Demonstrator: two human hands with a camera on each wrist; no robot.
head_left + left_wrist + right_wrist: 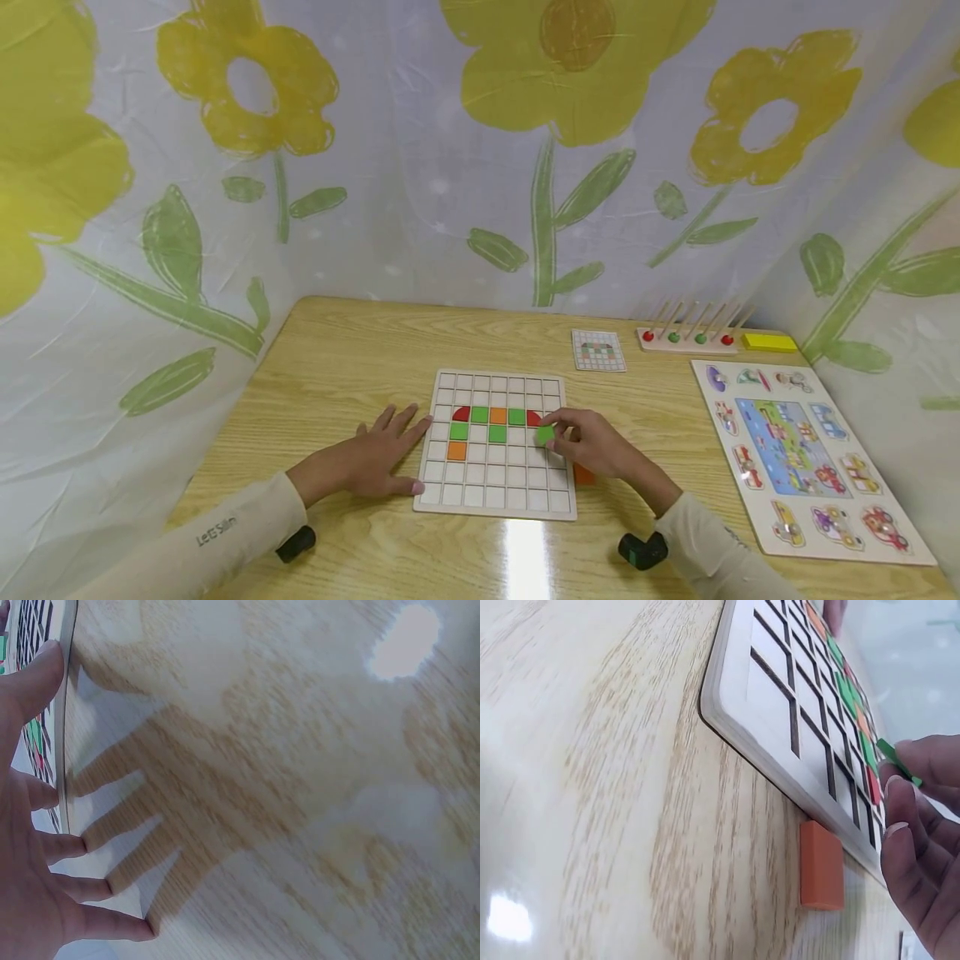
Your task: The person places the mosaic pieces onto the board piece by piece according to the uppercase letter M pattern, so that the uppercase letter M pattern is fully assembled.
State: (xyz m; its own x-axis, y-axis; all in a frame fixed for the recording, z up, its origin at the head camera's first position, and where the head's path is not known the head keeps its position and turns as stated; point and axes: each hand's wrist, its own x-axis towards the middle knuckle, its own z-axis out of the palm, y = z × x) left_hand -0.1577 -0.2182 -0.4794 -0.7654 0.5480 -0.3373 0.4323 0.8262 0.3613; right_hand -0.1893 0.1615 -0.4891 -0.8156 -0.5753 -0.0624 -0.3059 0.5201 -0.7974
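A white grid board (476, 497) lies on the wooden table, holding several green and orange squares and two red rounded tiles. My right hand (596, 442) pinches a green square tile (545, 435) between thumb and fingers over the board's right side, just below the right red tile (533, 417). In the right wrist view the green tile (898, 761) is tilted on edge at the fingertips. My left hand (372, 457) has its fingers spread at the board's left edge, thumb and fingertips touching or close to it. An orange block (822, 866) lies beside the board's right edge.
A small pattern card (598, 350) lies behind the board. Further right stand a peg rack (686, 342) with red and green beads and a yellow block (768, 342). A wooden picture puzzle (813, 458) covers the table's right side. A flowered curtain (397, 208) hangs behind.
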